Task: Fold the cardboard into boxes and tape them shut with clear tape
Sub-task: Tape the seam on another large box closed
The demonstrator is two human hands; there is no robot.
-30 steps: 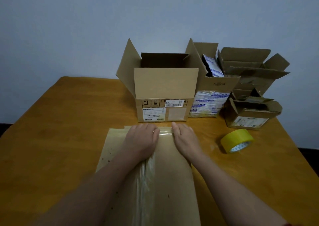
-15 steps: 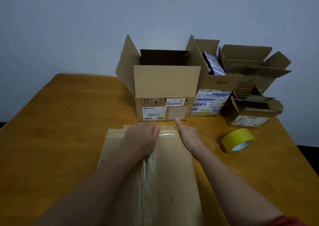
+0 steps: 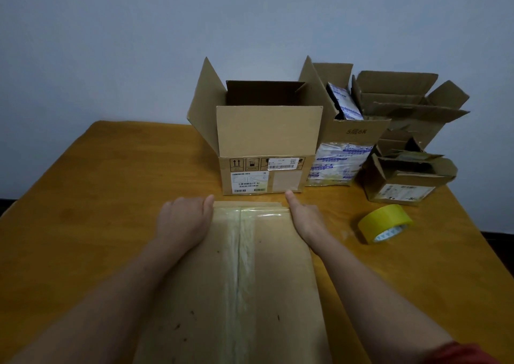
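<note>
Head view: flattened cardboard lies on the counter, left hand on its far-left corner, right hand at its right edge, fingers hidden so grip cannot be told; the tape strip down its seam could resist unfolding and tear the board.

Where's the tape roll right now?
Head view: the yellow tape roll sits on the table, right of the right hand, in front of the small labelled box.

The open box stands just beyond the far edge of the flattened cardboard, blocking the way forward. To the right, the tape roll and smaller boxes crowd the far corner. The table gives open passage on the left.
</note>
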